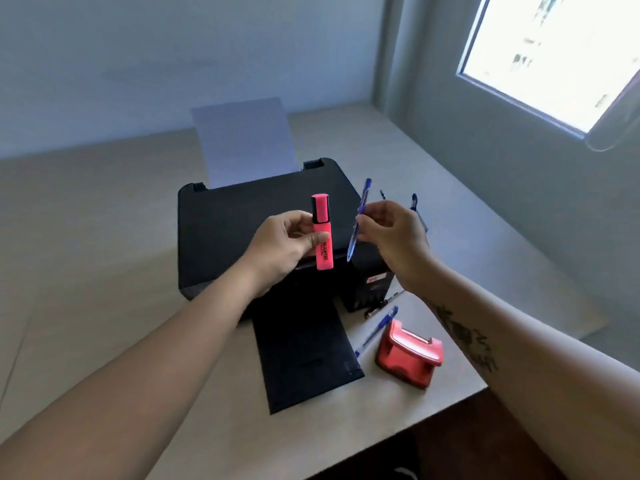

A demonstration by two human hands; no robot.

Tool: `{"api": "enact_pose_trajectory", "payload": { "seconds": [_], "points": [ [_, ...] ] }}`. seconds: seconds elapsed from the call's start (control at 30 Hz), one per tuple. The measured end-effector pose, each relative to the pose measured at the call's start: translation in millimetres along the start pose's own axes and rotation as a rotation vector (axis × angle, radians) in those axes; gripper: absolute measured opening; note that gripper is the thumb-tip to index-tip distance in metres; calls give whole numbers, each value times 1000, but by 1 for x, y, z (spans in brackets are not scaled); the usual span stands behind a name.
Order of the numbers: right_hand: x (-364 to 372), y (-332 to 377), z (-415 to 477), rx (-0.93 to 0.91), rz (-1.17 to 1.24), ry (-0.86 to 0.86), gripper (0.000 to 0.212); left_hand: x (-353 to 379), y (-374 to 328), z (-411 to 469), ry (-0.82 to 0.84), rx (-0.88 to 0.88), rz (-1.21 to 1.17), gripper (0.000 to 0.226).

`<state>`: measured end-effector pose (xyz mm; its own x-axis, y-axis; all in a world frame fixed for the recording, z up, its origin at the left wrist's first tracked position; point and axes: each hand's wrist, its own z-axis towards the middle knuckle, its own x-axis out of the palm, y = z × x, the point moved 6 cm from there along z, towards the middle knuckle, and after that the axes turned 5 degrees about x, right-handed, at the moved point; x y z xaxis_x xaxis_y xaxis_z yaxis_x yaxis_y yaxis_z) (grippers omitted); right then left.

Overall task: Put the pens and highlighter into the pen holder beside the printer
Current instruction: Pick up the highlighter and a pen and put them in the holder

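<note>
Mid-task, both hands loaded above the printer (242, 216). Left hand (277, 244) closed around the pink highlighter (322, 233), thumb and fingers clamping its lower body, cap end up, barrel held nearly upright. Right hand (391, 237) pinching a blue pen (358, 220) between thumb and fingertips, pen tilted slightly, lower tip hanging just below the pinch.

Behind the right hand, two pen tops (414, 200) poking up, probably from the pen holder; holder itself hidden by the hand, so its exact mouth cannot be told. Below the right wrist, on the table (104, 237), one more blue pen (375, 330) lying flat, touching or just beside the red hole punch (410, 353); a darker pen (384, 303) lying above it, close to the printer's corner.

Step in hand, by judgement: carrying highlighter and pen toward the holder. Next move calls for shifting the right hand back over the holder's opening, pointing the pen down, releasing only once the tip is inside; then the same for the highlighter, crossing from left. After that, two pens left to collect from beneath the right forearm.
</note>
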<state>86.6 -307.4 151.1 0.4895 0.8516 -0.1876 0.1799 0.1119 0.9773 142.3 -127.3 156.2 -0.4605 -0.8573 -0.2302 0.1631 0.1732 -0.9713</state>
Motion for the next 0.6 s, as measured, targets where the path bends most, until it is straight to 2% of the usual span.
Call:
{"api": "enact_pose_trajectory", "payload": {
  "seconds": [0.13, 0.27, 0.4, 0.6],
  "points": [
    [-74, -10, 54, 28, 13, -84, 7, 70, -12, 60, -58, 55, 6, 12],
    [-127, -23, 110, 19, -23, -106, 8, 129, -6, 116, -182, -5, 45, 14],
    [-149, -41, 158, 29, -105, -81, 8, 166, 5, 157, -291, -68, 230, 16],
    [-149, -83, 204, 69, -165, 8, 9, 203, 37, 190, -342, -200, 509, 21]
  ]
}}
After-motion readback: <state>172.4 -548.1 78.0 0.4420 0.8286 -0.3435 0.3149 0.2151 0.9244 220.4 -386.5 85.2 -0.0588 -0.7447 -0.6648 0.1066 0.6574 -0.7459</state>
